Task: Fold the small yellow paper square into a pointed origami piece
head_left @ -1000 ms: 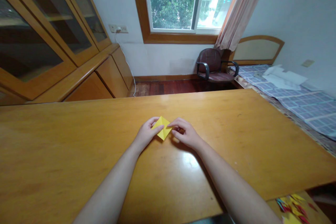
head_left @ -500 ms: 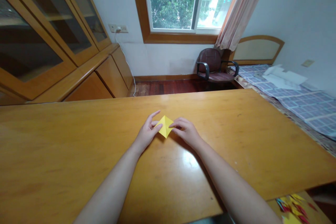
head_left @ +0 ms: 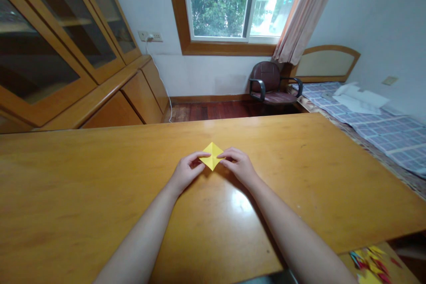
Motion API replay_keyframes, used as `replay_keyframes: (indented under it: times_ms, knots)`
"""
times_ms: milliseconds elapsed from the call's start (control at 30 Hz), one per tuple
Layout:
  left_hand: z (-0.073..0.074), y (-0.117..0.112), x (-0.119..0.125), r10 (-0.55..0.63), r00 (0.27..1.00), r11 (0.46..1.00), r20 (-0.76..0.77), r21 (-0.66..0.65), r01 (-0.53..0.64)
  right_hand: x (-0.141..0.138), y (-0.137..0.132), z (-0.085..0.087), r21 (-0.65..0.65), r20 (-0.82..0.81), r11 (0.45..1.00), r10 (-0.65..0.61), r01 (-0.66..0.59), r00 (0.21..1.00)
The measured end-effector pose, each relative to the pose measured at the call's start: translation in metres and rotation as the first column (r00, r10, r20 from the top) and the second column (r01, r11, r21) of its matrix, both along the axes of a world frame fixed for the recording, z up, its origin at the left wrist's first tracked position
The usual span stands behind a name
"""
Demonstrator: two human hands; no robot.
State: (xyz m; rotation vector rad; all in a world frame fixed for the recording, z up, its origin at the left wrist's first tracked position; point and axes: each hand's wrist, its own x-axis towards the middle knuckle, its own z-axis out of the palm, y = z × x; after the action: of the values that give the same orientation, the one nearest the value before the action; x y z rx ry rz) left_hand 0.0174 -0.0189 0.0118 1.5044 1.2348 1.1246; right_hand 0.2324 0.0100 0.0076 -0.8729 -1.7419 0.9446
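Left hand: the left hand (head_left: 186, 172) rested on the long glossy wooden table (head_left: 83, 177), fingertips pinched on the left corner of the small yellow diamond-shaped folded paper (head_left: 212, 156).
Right hand: the right hand (head_left: 240, 167) pinched the paper's right corner, fingers drawn together.
Paper position: between the two sets of fingertips, its far point projecting beyond them, lying low on the table.
Surroundings: coloured paper scraps (head_left: 371, 262) lay well behind the right fingers, beyond the table's near edge.

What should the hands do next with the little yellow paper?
Probably press the fold flat with a fingertip. The yellow paper lies on the table as a small diamond, pinched at its side corners by the left hand and the right hand, so it looks lined up and ready to crease.
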Motion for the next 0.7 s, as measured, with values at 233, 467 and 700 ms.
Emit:
replay_keyframes:
  times_ms: [233,467,700]
  knots:
    - [-0.0086,0.0036,-0.0021,0.017,1.0,0.999,0.018,-0.027,-0.017,-0.0001,0.0029,-0.0033,-0.031,-0.061,0.998,0.059,-0.061,0.996]
    - [-0.0084,0.0037,-0.0034,0.001,1.0,1.0,0.002,0.02,-0.001,-0.0001,0.001,0.001,-0.071,-0.077,0.996,0.047,-0.053,0.996]
    - [-0.0066,0.0052,-0.0006,-0.019,1.0,0.991,0.01,0.133,0.018,-0.0013,0.0013,-0.003,-0.095,-0.109,0.992,0.073,-0.084,0.991]
